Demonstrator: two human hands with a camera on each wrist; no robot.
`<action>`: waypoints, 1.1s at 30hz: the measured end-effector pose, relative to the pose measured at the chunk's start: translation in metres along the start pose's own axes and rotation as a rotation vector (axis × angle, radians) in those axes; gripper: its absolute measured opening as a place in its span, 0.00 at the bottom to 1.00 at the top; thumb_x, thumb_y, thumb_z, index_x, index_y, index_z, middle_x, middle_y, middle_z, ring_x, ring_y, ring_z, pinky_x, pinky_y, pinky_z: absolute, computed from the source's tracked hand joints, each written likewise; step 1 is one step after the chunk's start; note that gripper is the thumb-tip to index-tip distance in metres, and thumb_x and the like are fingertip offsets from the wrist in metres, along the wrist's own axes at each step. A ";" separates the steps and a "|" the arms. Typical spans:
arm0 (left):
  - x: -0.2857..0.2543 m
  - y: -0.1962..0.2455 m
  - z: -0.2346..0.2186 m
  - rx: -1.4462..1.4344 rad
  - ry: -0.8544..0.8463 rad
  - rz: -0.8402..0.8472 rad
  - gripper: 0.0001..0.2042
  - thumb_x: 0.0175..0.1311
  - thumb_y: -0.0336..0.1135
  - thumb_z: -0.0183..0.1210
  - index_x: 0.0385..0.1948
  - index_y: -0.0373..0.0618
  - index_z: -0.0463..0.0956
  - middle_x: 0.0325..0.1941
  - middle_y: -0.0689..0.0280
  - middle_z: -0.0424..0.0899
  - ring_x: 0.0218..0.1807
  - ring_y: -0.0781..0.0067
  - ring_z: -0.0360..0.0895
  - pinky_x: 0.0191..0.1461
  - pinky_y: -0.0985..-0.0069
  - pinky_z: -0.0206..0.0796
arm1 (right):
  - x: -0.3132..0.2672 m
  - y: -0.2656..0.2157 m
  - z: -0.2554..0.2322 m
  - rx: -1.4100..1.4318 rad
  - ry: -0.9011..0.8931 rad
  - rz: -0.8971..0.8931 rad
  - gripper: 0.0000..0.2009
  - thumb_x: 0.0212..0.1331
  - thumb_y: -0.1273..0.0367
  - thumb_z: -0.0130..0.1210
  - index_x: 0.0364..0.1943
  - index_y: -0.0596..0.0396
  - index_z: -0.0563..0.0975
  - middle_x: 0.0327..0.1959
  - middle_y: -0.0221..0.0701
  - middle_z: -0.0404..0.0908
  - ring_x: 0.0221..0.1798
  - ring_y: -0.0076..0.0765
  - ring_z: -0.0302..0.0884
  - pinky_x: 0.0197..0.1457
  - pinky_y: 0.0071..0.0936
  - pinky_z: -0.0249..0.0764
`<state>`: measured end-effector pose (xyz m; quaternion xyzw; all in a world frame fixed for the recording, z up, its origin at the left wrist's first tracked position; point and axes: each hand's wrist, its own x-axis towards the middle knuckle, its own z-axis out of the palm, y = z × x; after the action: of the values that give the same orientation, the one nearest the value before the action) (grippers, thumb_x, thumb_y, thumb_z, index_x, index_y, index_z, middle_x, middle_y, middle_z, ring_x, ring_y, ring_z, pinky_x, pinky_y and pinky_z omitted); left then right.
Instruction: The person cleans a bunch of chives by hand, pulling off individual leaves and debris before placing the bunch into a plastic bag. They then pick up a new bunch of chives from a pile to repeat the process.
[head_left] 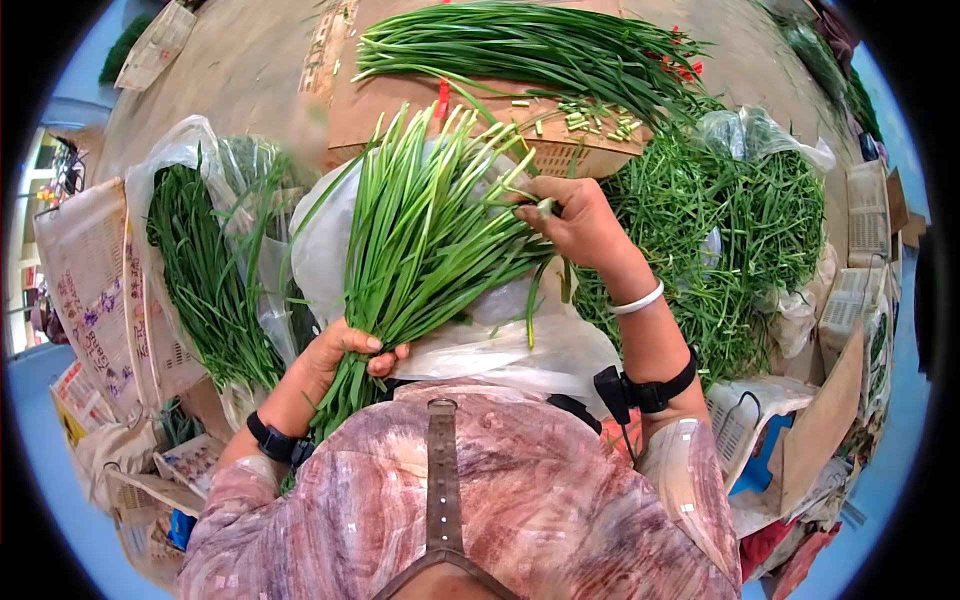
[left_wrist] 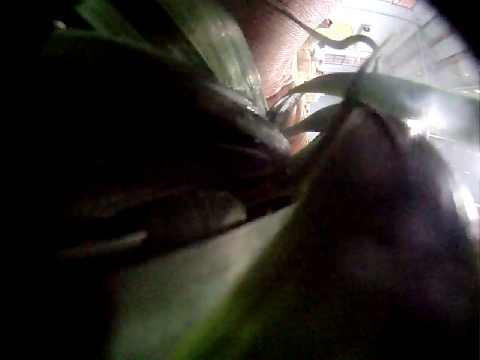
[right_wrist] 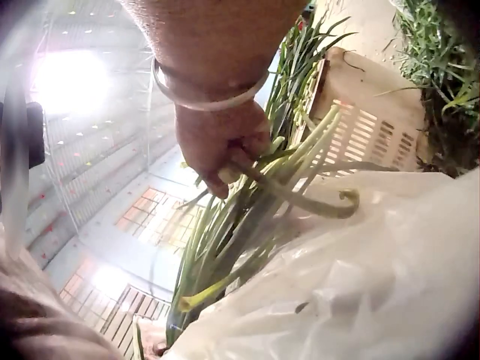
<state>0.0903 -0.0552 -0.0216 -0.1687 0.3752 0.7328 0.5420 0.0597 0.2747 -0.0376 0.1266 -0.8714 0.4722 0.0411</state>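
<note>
In the head view a fanned bunch of long green stalks (head_left: 420, 220) lies over a plastic sheet at the lap. The left hand (head_left: 350, 355) grips its lower leafy end, thumb across the front. At the bunch's upper right, the right hand (head_left: 575, 215) pinches a few stalks between thumb and fingers. The right wrist view shows the right hand (right_wrist: 221, 146) with a bent stalk (right_wrist: 300, 199) trailing from its fingers, above the bunch. Dark leaves fill most of the left wrist view, and the left hand's fingers cannot be made out there.
Ahead, a pile of long stalks (head_left: 520, 45) and short cut pieces lie on a cardboard-topped crate (head_left: 580, 155). A bag of greens (head_left: 215, 270) stands at the left, with a large heap of loose leaves (head_left: 710, 250) at the right. White plastic (head_left: 510, 345) covers the lap.
</note>
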 end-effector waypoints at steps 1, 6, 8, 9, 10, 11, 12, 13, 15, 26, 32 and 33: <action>0.001 0.000 -0.001 0.003 -0.004 -0.005 0.29 0.41 0.26 0.59 0.51 0.34 0.63 0.31 0.50 0.77 0.19 0.71 0.70 0.21 0.77 0.61 | -0.002 0.003 0.000 0.269 0.029 0.082 0.06 0.52 0.74 0.56 0.34 0.57 0.80 0.21 0.30 0.79 0.22 0.21 0.72 0.24 0.24 0.67; 0.001 0.001 -0.003 -0.003 -0.040 0.000 0.28 0.42 0.27 0.60 0.51 0.33 0.64 0.33 0.49 0.76 0.19 0.72 0.68 0.22 0.77 0.59 | -0.018 0.029 -0.029 0.886 0.360 0.480 0.07 0.54 0.70 0.58 0.31 0.60 0.79 0.19 0.23 0.75 0.19 0.16 0.67 0.21 0.15 0.62; 0.002 -0.001 -0.004 0.005 -0.053 -0.016 0.28 0.43 0.27 0.60 0.51 0.33 0.63 0.33 0.49 0.76 0.19 0.72 0.68 0.22 0.77 0.58 | -0.036 0.037 -0.054 0.889 0.560 0.517 0.09 0.55 0.67 0.58 0.33 0.60 0.78 0.19 0.24 0.75 0.19 0.18 0.68 0.20 0.16 0.62; 0.002 -0.001 -0.002 0.000 -0.040 0.010 0.27 0.43 0.27 0.60 0.50 0.33 0.64 0.32 0.49 0.76 0.19 0.73 0.67 0.22 0.77 0.57 | -0.051 0.051 -0.070 0.847 0.585 0.538 0.10 0.55 0.66 0.58 0.33 0.61 0.78 0.21 0.26 0.76 0.21 0.19 0.70 0.21 0.18 0.64; 0.001 -0.001 0.000 -0.005 -0.024 0.040 0.26 0.43 0.26 0.59 0.49 0.33 0.65 0.32 0.49 0.76 0.18 0.73 0.67 0.21 0.78 0.55 | -0.069 0.068 -0.086 0.806 0.605 0.556 0.12 0.54 0.65 0.58 0.34 0.61 0.78 0.23 0.29 0.77 0.22 0.21 0.72 0.22 0.20 0.67; 0.000 0.000 0.006 0.024 0.005 0.056 0.22 0.45 0.28 0.59 0.45 0.30 0.66 0.29 0.53 0.75 0.17 0.75 0.66 0.20 0.79 0.53 | -0.092 0.090 -0.102 0.340 0.467 0.707 0.13 0.54 0.65 0.59 0.37 0.62 0.77 0.26 0.33 0.77 0.26 0.25 0.74 0.25 0.23 0.70; 0.000 0.000 0.005 0.024 0.003 0.054 0.22 0.45 0.28 0.59 0.45 0.30 0.66 0.29 0.53 0.75 0.17 0.75 0.66 0.20 0.79 0.53 | -0.107 0.103 -0.111 -0.130 0.313 0.824 0.15 0.53 0.65 0.59 0.39 0.62 0.76 0.28 0.37 0.78 0.30 0.30 0.77 0.29 0.25 0.73; 0.002 0.000 0.002 0.018 -0.042 0.045 0.20 0.46 0.29 0.58 0.43 0.29 0.67 0.26 0.55 0.75 0.17 0.76 0.64 0.20 0.79 0.52 | -0.124 0.086 -0.105 -0.844 0.185 0.798 0.20 0.51 0.65 0.60 0.45 0.62 0.73 0.31 0.45 0.79 0.37 0.38 0.79 0.37 0.29 0.75; 0.003 -0.001 -0.008 -0.092 -0.081 0.000 0.25 0.44 0.26 0.58 0.49 0.31 0.64 0.32 0.51 0.75 0.18 0.75 0.66 0.22 0.79 0.57 | -0.133 0.055 -0.093 -0.905 0.071 0.994 0.24 0.52 0.64 0.59 0.51 0.63 0.70 0.38 0.50 0.79 0.41 0.44 0.79 0.41 0.31 0.75; 0.007 -0.004 -0.018 -0.168 -0.281 -0.062 0.12 0.52 0.29 0.55 0.35 0.29 0.68 0.18 0.65 0.70 0.15 0.84 0.58 0.20 0.83 0.48 | -0.077 0.056 0.024 1.283 0.332 0.832 0.10 0.58 0.68 0.54 0.42 0.58 0.75 0.26 0.29 0.76 0.16 0.17 0.60 0.18 0.13 0.56; 0.002 -0.004 -0.010 -0.131 -0.218 -0.027 0.13 0.49 0.28 0.55 0.34 0.28 0.69 0.25 0.60 0.73 0.15 0.84 0.60 0.19 0.82 0.49 | -0.082 0.059 0.001 1.182 0.219 0.831 0.06 0.56 0.73 0.55 0.36 0.59 0.74 0.22 0.28 0.75 0.13 0.15 0.60 0.13 0.12 0.52; 0.002 -0.003 -0.010 -0.134 -0.216 -0.020 0.13 0.49 0.28 0.55 0.34 0.28 0.69 0.25 0.60 0.73 0.15 0.84 0.60 0.19 0.82 0.49 | -0.086 0.062 -0.001 1.149 0.233 0.827 0.05 0.56 0.73 0.54 0.35 0.58 0.75 0.21 0.27 0.75 0.13 0.16 0.61 0.13 0.12 0.53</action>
<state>0.0903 -0.0603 -0.0306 -0.1284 0.2634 0.7646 0.5740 0.1268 0.3235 -0.1034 -0.2635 -0.4518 0.8436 -0.1218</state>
